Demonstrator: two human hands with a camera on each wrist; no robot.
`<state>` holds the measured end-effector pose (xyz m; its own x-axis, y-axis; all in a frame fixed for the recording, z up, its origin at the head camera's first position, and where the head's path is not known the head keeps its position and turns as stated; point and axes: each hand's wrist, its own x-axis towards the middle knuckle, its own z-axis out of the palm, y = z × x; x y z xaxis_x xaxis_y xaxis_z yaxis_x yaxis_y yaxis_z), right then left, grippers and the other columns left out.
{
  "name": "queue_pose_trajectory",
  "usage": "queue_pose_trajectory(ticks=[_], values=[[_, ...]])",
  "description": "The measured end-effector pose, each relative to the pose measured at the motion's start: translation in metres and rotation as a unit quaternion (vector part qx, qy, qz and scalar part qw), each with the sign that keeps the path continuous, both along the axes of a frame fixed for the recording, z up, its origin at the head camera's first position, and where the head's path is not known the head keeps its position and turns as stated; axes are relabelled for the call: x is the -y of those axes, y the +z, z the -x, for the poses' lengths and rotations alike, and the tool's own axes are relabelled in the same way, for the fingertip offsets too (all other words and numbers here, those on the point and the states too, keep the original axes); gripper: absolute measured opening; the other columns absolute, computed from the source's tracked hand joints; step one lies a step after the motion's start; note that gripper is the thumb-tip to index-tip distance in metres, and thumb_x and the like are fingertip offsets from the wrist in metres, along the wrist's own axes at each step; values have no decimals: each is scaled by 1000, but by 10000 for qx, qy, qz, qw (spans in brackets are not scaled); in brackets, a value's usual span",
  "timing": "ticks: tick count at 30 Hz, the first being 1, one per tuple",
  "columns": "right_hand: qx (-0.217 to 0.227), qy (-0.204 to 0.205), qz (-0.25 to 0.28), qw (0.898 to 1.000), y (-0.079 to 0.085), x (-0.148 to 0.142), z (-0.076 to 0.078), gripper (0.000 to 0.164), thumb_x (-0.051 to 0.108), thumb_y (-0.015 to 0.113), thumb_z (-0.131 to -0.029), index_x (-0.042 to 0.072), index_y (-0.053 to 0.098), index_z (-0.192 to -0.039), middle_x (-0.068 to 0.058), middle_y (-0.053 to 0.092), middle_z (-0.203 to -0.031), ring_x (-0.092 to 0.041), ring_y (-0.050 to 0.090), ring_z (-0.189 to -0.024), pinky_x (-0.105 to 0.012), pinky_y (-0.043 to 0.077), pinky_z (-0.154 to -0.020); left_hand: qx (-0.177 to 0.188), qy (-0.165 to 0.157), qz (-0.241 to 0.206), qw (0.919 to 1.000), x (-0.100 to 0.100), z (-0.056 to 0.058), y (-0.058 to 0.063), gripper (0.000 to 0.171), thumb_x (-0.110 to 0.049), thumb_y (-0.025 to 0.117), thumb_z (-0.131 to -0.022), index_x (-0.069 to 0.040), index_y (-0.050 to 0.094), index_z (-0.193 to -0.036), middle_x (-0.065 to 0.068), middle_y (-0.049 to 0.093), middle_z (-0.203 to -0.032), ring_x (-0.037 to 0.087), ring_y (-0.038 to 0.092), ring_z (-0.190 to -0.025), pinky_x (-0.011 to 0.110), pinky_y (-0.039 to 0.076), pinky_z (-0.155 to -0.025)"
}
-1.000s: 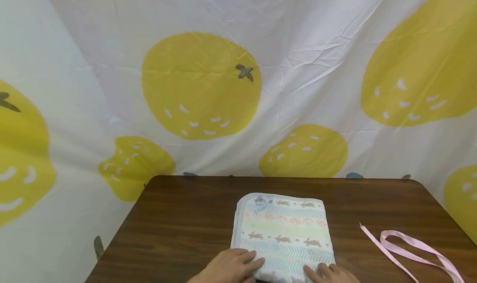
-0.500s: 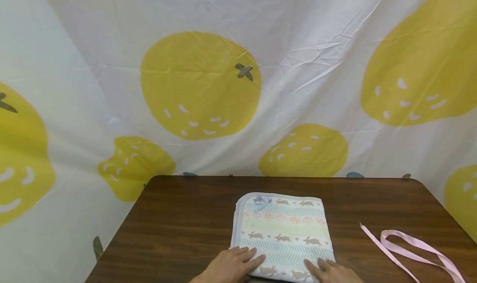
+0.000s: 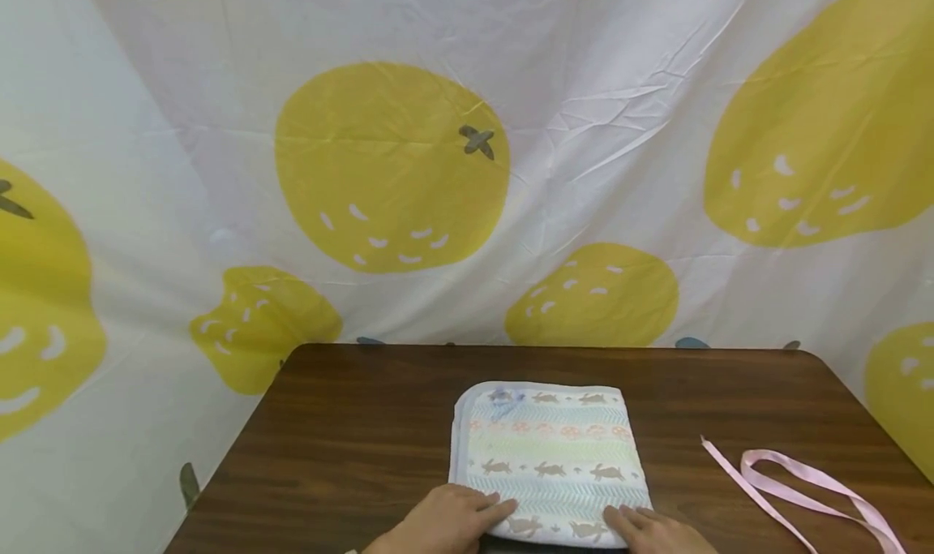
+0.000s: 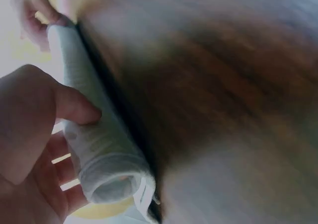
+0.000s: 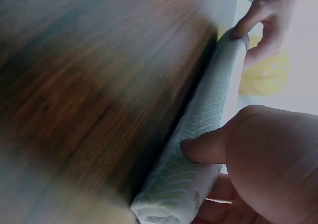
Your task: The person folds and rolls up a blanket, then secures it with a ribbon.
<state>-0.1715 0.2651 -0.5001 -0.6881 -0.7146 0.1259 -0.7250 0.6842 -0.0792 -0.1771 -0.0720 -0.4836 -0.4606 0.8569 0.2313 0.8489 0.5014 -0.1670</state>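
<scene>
Since a second ago the towel [image 3: 550, 461] has shortened on the side nearest you: the rolled edge under your hands has taken in more cloth, and the far edge has drawn a little closer. Your left hand [image 3: 445, 523] grips the left end of the roll, thumb [image 4: 74, 110] pressed on one side and fingers curled round the other, as the left wrist view shows. Your right hand [image 3: 653, 530] does the same at the right end, thumb [image 5: 208, 147] pushing into the cloth. Both grips are closed round the roll, not spread flat.

By my reading, you have only begun: a narrow tube is formed along the near edge, while most of the patterned towel lies flat on the surface [image 3: 350, 432], beyond your fingertips. Rolling the rest is left to do. To the right of your right grip, well apart from the towel, the pink ribbon [image 3: 795, 489] lies loose and untouched.
</scene>
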Motion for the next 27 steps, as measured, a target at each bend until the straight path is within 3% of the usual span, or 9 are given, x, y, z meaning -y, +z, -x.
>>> queue_pose_trajectory(ticks=[2, 5, 10, 14, 19, 22, 24, 27], values=[[-252, 179, 140, 9994, -1, -2, 0, 58, 62, 62, -86, 11, 60, -113, -8, 72, -102, -22, 71, -85, -32, 57, -66, 527, -48, -147, 9985, 2, 1, 4, 56, -9, 75, -78, -17, 63, -133, -10, 73, -105, -1, 64, -85, 12, 48, -74], [149, 253, 141, 9995, 2, -5, 2, 55, 61, 61, -88, 13, 60, -115, -9, 72, -105, -21, 71, -86, -33, 57, -65, 1422, -106, -365, 9891, 6, 2, 8, 55, -3, 70, -83, -16, 61, -135, -10, 72, -105, -3, 62, -89, 10, 46, -77], [886, 476, 270, 9946, 8, -12, 7, 51, 54, 62, -90, 9, 64, -114, -7, 75, -100, -13, 69, -75, -30, 54, -58, 2177, -327, -650, 9733, 13, -1, 13, 51, -3, 64, -91, -17, 56, -139, -11, 69, -110, -5, 56, -95, 8, 42, -86], [1069, 812, 532, 9895, 14, -15, 11, 44, 46, 67, -89, 8, 65, -112, 3, 72, -81, 2, 57, -64, -23, 48, -52, 2820, -400, -1015, 9532, 17, -3, 17, 46, -5, 57, -98, -20, 53, -141, -13, 66, -114, -7, 53, -96, 9, 42, -90], [1000, 1050, 828, 9860, 17, -19, 14, 29, 31, 69, -89, 12, 60, -110, 14, 58, -65, 8, 44, -59, -18, 40, -49, 3081, -168, -1124, 9445, 21, -3, 18, 38, -15, 53, -103, -22, 53, -140, -13, 62, -126, -5, 54, -109, 17, 46, -94], [793, 1163, 1178, 9830, 17, -20, 16, 25, 22, 68, -92, 15, 52, -110, 19, 49, -65, 8, 39, -60, -15, 35, -49, 3154, -56, -1226, 9410, 21, -1, 16, 36, -16, 52, -103, -20, 54, -139, -10, 63, -127, -2, 54, -113, 20, 47, -95], [527, 1285, 1481, 9792, 16, -21, 19, 27, 18, 68, -93, 16, 47, -109, 20, 45, -66, 9, 37, -60, -13, 32, -50, 3309, 65, -1346, 9340, 21, 1, 16, 35, -16, 51, -104, -19, 56, -138, -11, 64, -122, -3, 53, -108, 20, 47, -92], [503, 1356, 1833, 9724, 17, -22, 24, 26, 14, 67, -94, 14, 45, -107, 19, 48, -73, 9, 39, -64, -11, 32, -53, 3252, 193, -1325, 9361, 20, 5, 15, 34, -17, 49, -104, -19, 57, -137, -11, 64, -121, -2, 52, -105, 20, 47, -89]])
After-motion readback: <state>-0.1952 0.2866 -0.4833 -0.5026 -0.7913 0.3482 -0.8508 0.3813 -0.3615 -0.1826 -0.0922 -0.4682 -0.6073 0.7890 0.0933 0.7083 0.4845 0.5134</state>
